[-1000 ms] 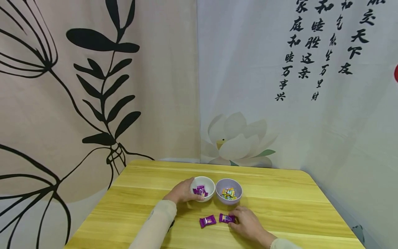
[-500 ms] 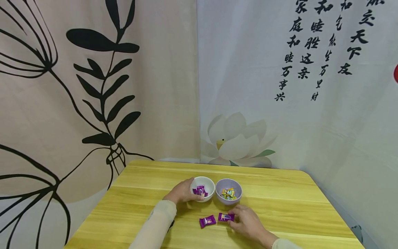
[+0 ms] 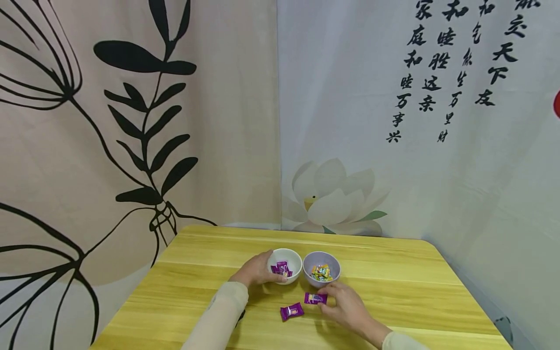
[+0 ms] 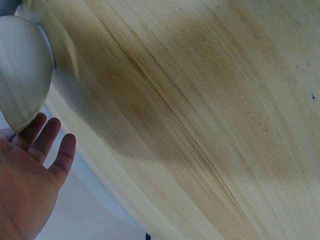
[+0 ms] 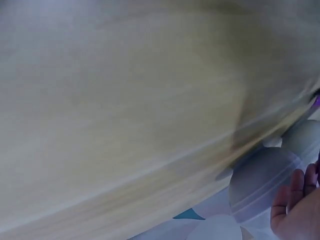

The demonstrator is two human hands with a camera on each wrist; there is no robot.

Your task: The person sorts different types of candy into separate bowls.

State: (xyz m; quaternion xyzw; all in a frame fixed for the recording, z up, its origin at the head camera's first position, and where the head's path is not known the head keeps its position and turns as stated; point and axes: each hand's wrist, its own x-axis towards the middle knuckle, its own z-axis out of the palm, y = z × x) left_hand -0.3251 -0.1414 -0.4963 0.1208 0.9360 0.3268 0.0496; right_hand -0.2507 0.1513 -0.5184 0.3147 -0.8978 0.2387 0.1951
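My left hand (image 3: 258, 270) holds the white bowl (image 3: 296, 262) by its left side, thumb over the near rim. Several purple-wrapped candies (image 3: 282, 267) lie inside that bowl. In the left wrist view the fingers (image 4: 63, 155) reach up to the outside of the bowl (image 4: 25, 65). Between thumb and fingers, my right hand (image 3: 347, 306) pinches one purple-wrapped candy (image 3: 314, 298) just in front of the bowls. Another purple-wrapped candy (image 3: 291, 311) lies on the table to the left of it. The right wrist view catches only part of the right hand (image 5: 300, 205).
A lilac bowl (image 3: 335, 265) with several yellow-wrapped candies (image 3: 321, 272) stands right beside the white bowl. Both are on a wood-grain table (image 3: 393, 277). Printed curtains (image 3: 236, 121) hang behind the table's far edge.
My right hand has moved slightly away from me and to the left with the pinched candy, closer to the bowls. The left hand and both bowls stay put.
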